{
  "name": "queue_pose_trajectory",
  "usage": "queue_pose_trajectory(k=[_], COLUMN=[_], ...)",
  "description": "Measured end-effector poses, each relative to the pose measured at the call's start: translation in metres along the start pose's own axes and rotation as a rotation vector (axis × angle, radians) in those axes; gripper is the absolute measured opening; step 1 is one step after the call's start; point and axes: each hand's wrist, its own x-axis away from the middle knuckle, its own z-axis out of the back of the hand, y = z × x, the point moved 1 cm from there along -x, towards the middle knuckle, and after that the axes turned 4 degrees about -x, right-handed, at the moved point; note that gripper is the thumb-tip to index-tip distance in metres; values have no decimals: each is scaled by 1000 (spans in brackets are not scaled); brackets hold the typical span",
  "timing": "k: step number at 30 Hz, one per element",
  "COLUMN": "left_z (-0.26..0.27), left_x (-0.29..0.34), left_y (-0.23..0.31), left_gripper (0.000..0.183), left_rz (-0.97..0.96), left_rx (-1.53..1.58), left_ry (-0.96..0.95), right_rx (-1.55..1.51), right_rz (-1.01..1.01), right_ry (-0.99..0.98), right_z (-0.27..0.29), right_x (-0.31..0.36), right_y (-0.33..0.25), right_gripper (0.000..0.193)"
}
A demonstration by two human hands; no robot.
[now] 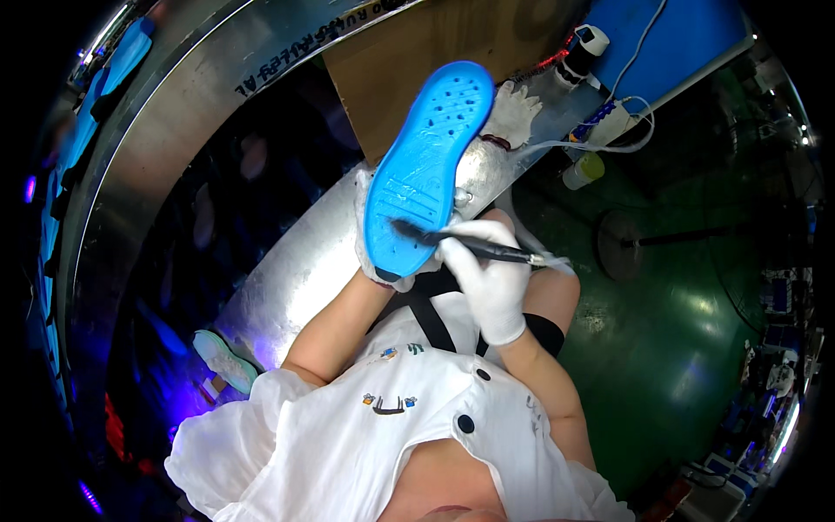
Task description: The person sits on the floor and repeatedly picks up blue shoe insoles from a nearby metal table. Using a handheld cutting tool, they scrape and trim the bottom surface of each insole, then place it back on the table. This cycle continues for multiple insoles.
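Note:
A bright blue shoe sole [416, 165] is held up in front of me, with small holes at its far end and ridges across its near half. Its surface has a wet-looking sheen. My left hand [361, 228], in a white glove, is closed around the sole's edges from behind; most of its fingers are hidden. Pinched in my white-gloved right hand [497, 291] is a black-handled brush [487, 250]. The dark bristles touch the near half of the sole. A clear tube runs from the brush's back end.
A metal bench [296, 252] carries a brown cardboard sheet [383, 78] and a spare white glove [515, 115]. Beyond stands a white-and-black device [584, 54] with tubing. A pale-green shoe sole [224, 358] lies at left. A conveyor edge [148, 130] curves alongside; a round stand base [616, 244] is at right.

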Motion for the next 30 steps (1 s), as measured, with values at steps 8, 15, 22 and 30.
queue_pose_trajectory(k=[8,15,22,30], left_z=[-6,25,36,-20], left_x=[-6,-20,-25,-25], left_y=[21,27,37,62], left_gripper=[81,59,58,47], left_rz=[395,542,631,671], left_rx=[-112,204,-10,-402], left_ry=[-97,-214,-171,15], right_rx=[881,660,723,616], right_rz=[903,613,437,433], right_ry=[-745,-646,-683,-542], right_z=[22,13,21,24], right_x=[-12,-25,-26,-23], right_y=[-22,-30,-38,-40], right_gripper=[14,23,19,18])
